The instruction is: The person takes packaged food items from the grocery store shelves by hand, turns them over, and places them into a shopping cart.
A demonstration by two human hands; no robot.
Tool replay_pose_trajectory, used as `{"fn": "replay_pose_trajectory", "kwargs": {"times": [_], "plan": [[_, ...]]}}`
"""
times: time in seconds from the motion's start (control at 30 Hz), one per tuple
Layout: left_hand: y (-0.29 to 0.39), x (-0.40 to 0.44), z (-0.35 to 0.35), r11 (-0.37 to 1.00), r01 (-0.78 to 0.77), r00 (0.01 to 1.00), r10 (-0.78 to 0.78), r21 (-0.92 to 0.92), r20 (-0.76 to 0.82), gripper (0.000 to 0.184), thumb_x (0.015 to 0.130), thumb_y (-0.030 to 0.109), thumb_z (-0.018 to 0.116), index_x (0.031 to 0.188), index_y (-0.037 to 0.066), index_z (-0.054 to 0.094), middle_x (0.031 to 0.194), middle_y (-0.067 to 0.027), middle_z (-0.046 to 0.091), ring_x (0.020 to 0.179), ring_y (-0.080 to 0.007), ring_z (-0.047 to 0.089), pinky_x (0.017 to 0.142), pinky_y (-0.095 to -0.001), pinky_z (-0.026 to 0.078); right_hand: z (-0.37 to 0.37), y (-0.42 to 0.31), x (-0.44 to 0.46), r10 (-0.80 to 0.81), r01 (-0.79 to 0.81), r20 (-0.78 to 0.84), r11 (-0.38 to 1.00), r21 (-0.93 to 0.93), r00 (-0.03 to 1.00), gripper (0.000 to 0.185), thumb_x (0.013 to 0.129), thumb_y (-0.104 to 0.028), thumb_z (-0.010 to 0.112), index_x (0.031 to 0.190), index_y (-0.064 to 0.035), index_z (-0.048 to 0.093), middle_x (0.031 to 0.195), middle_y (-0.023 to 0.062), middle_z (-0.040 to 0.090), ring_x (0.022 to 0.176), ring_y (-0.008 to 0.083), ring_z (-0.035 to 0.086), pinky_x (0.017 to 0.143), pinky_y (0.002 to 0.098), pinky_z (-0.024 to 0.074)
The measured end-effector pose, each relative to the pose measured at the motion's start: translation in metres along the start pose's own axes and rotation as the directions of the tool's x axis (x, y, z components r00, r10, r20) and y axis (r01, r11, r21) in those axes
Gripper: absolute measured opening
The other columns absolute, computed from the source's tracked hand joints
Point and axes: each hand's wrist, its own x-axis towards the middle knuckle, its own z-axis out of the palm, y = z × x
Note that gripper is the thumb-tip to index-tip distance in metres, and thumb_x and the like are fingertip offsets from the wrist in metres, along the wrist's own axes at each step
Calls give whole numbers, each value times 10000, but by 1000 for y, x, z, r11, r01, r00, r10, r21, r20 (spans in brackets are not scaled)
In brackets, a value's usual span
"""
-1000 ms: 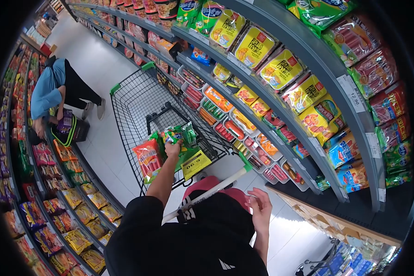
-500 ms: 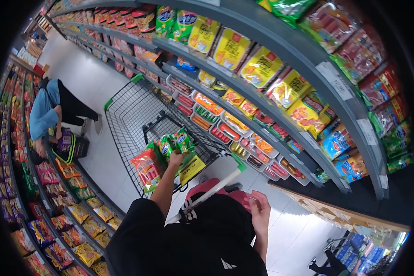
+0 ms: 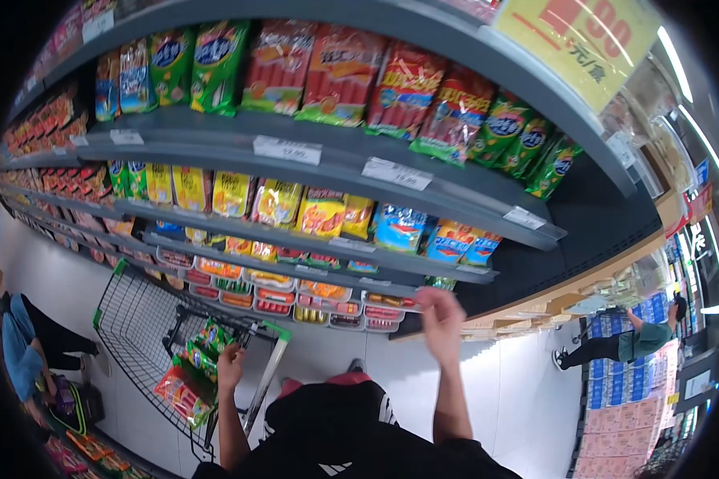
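Note:
My left hand is over the shopping cart, fingers curled in, with nothing visible in them. Just left of it, green snack-style bags lie in the cart. Below those is a red pack of sausages with a green edge. My right hand is raised in front of the lower shelf, its fingers loosely apart and smeared by motion. It holds nothing that I can see. Nearest to it are trays of packed sausages on the bottom shelf.
Ahead, the shelf bears red sausage packs, yellow packs and blue bags. A person in blue stands at left beside a black basket. Another person is at right by stacked cartons.
My view has turned right toward the shelf. My left hand has come away from the green bag it was on in the cart. My right hand has risen toward the shelf.

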Motion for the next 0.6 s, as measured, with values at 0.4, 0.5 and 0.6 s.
{"fn": "replay_pose_trajectory", "kwargs": {"times": [0.4, 0.5, 0.6], "plan": [[37, -23, 42, 889, 159, 976, -75, 428, -207, 567, 900, 372, 743, 1388, 137, 577, 1321, -157, 681, 1271, -356, 610, 1051, -599, 408, -208, -92, 246, -499, 35, -337, 597, -802, 798, 672, 961, -284, 741, 1474, 41, 452, 1241, 246, 677, 1113, 324, 696, 973, 424, 545], [55, -32, 48, 861, 199, 962, -81, 468, -259, 588, 891, 352, 754, 1407, 142, 566, 1291, -127, 696, 1264, -333, 610, 1093, -608, 359, -226, -77, 285, -265, -127, -416, 695, -708, 870, 1016, 883, -391, 792, 1585, 59, 211, 1406, 322, 564, 1336, 464, 543, 1100, 482, 452], [57, -36, 56, 835, 200, 945, -25, 512, -327, 565, 887, 327, 758, 1384, 131, 575, 1262, -111, 701, 1226, -334, 616, 1095, -582, 344, -250, -25, 331, -410, 50, -309, 666, -744, 858, 1191, 869, -414, 833, 1593, 94, 35, 1331, 319, 624, 1125, 322, 695, 952, 389, 534]]}}
